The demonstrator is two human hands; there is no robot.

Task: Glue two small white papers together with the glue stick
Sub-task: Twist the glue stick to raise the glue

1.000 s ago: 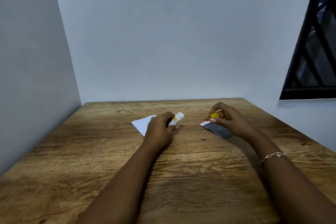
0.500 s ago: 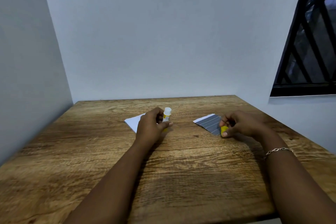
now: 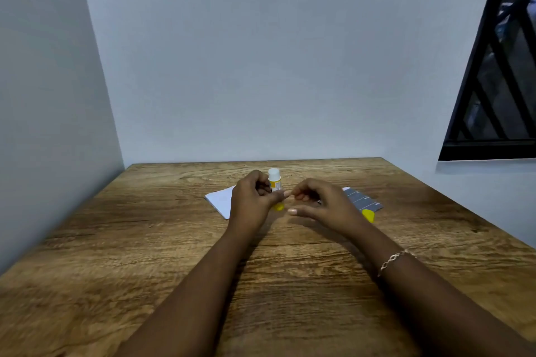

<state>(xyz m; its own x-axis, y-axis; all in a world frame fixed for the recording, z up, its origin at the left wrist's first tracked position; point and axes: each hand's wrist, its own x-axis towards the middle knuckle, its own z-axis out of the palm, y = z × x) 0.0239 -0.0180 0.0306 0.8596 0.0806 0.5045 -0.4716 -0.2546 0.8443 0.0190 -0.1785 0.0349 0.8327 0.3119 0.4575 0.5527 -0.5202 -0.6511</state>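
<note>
My left hand (image 3: 251,203) grips the glue stick (image 3: 274,180) and holds it upright above the table; its white top is bare and its yellow base (image 3: 279,207) shows below my fingers. My right hand (image 3: 326,203) holds nothing. Its fingers are loosely curled, with the fingertips close to my left thumb and the stick. The yellow cap (image 3: 369,215) lies on the table behind my right hand. A white paper (image 3: 219,200) lies partly under my left hand. A second paper (image 3: 363,202), grey with lines, lies to the right beside the cap.
The wooden table (image 3: 261,284) stands in a corner, with walls at the left and back. Its right edge is open, and a dark barred window (image 3: 499,90) is at the upper right.
My right hand has set the yellow cap down by the grey paper and moved left towards the glue stick. My left hand has raised the stick upright.
</note>
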